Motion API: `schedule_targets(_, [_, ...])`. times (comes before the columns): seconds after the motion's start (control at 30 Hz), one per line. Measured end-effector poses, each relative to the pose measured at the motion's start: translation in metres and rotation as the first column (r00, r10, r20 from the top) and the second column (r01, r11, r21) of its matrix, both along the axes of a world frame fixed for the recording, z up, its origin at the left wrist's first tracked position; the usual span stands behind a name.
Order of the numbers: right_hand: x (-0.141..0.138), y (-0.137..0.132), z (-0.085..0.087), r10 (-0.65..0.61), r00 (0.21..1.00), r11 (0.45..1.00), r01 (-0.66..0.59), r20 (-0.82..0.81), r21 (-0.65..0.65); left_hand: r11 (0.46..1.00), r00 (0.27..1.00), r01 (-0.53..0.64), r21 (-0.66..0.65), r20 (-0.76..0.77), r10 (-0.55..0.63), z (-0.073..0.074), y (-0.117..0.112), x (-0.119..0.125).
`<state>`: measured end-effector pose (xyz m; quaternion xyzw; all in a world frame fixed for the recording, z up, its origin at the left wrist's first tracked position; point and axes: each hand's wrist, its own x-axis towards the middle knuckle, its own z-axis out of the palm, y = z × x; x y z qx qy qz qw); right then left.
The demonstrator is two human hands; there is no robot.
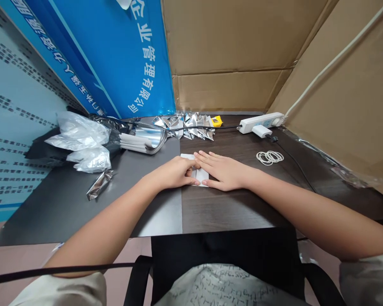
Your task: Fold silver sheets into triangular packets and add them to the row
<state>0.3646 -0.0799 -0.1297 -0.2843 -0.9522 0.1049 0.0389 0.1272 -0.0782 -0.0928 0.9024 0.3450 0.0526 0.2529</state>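
Foil bags [191, 126] lie along the back of a desk [230, 208], behind a folded paper [203, 175]. A power strip [260, 122] sits to their right, with rubber bands [270, 157] in front of it; plastic bags [79, 136] pile at the desk's left end, and cardboard [230, 51] stands behind.

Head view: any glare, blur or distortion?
Head view: wide-angle distortion tilts the banner and bends the desk; glare shows on the foil packets; the left hand and right hand look sharp, with only soft shadows beneath.
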Motion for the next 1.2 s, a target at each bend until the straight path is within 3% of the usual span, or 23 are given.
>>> schedule_targets(0.47, [-0.008,0.001,-0.002,-0.027,0.999,0.995,0.023,0.043,0.094,0.983,0.987,0.157,0.092,-0.033,-0.155,0.0,0.002,0.0])
schedule_targets(0.67, [-0.006,0.002,-0.006,0.005,0.999,0.993,-0.01,0.043,0.116,0.957,0.957,0.29,0.018,-0.017,-0.289,0.008,0.001,-0.004])
schedule_targets(0.83, [-0.005,0.003,-0.008,0.023,1.0,0.998,-0.025,0.018,0.064,0.931,0.929,0.362,-0.041,-0.062,-0.364,0.011,0.002,-0.009])
schedule_targets(1.2, [0.002,0.011,0.0,0.043,0.999,0.99,-0.045,-0.014,-0.135,0.935,0.97,0.21,0.285,-0.184,-0.161,0.0,0.018,-0.019])
